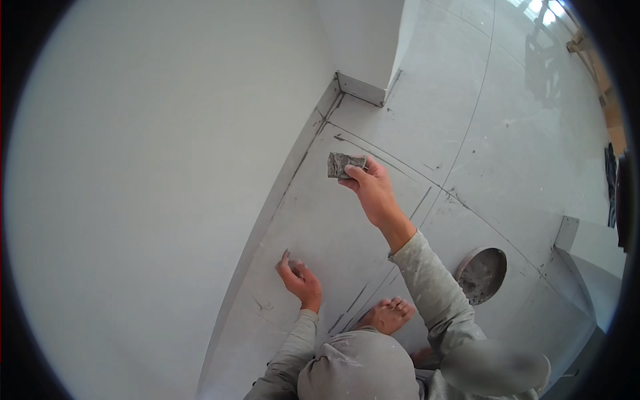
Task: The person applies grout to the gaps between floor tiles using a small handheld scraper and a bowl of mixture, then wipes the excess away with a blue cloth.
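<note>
My right hand (373, 197) grips a small flat rectangular piece smeared with grey paste (337, 165) above the pale tiled floor (360, 240), near a joint with dark grey streaks. My left hand (300, 283) is lower left, by the foot of the wall, its fingers curled, index finger partly extended and grey at the tip; what it holds, if anything, I cannot make out. A shallow round container (481, 275) with grey material sits on the tiles right of my right forearm.
A white wall (147, 187) fills the left, with a pillar (360, 40) at the top. A low pale ledge (587, 260) stands at the right, wooden pieces (583, 60) at the far right edge. My bare foot (390, 313) is between my forearms.
</note>
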`<state>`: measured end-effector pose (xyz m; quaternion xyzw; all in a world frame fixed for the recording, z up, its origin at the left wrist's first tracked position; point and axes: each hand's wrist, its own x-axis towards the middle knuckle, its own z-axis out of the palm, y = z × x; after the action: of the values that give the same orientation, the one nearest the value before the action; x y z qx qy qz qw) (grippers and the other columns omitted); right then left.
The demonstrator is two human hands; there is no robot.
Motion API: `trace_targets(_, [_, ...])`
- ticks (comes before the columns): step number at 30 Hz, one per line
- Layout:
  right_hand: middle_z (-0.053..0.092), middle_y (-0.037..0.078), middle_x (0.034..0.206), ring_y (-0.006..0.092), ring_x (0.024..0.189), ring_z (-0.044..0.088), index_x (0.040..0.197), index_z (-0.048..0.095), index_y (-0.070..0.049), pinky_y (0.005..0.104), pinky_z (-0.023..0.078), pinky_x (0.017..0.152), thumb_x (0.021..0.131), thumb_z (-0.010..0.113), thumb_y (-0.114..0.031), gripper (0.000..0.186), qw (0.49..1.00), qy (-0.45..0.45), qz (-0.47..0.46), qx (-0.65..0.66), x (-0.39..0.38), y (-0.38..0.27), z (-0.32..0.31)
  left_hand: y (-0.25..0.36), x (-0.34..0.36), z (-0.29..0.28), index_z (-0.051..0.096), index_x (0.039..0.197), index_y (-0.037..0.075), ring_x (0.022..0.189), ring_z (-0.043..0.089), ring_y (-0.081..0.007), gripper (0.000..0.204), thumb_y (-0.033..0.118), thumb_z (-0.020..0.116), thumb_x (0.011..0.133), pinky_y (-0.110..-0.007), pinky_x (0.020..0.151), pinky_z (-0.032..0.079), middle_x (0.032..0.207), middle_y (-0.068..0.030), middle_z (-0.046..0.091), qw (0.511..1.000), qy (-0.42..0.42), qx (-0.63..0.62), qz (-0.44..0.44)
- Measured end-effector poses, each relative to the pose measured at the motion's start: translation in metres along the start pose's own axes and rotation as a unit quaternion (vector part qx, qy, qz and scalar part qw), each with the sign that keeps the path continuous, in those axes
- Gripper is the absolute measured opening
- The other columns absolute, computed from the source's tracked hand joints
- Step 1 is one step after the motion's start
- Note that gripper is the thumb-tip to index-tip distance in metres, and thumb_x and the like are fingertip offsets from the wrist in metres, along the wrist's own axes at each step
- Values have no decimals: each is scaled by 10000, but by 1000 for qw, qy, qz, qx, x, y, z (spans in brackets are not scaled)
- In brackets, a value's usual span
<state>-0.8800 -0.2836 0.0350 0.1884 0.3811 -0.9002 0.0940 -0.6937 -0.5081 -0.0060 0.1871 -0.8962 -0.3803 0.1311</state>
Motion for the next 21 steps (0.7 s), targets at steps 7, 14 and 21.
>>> trace_targets(7, [670,85,1202,168,1093,655,1319,568,11,339,560,969,1025,514,-68,309,998,-9,31,61,-75,-27,-38,161,68,57,492,1497,12,974,546,-206,607,318,685,1010,-335,829,478,1153,-102,531,930,-237,-68,273])
trace_targets(14, [662,79,1228,143,1105,640,1400,529,-11,328,544,971,1031,519,-63,373,999,30,-16,0,-119,-30,-80,194,50,81,660,1318,-7,923,590,-245,567,389,768,926,-355,818,515,1099,-100,581,895,-327,-57,297])
trace_targets(21, [654,51,1200,109,1057,622,1432,514,-24,298,537,941,1035,519,-59,398,995,67,-73,-7,-153,-37,-125,200,5,113,682,1162,-16,932,614,-276,536,435,781,890,-368,777,515,1041,-118,601,871,-355,-82,330])
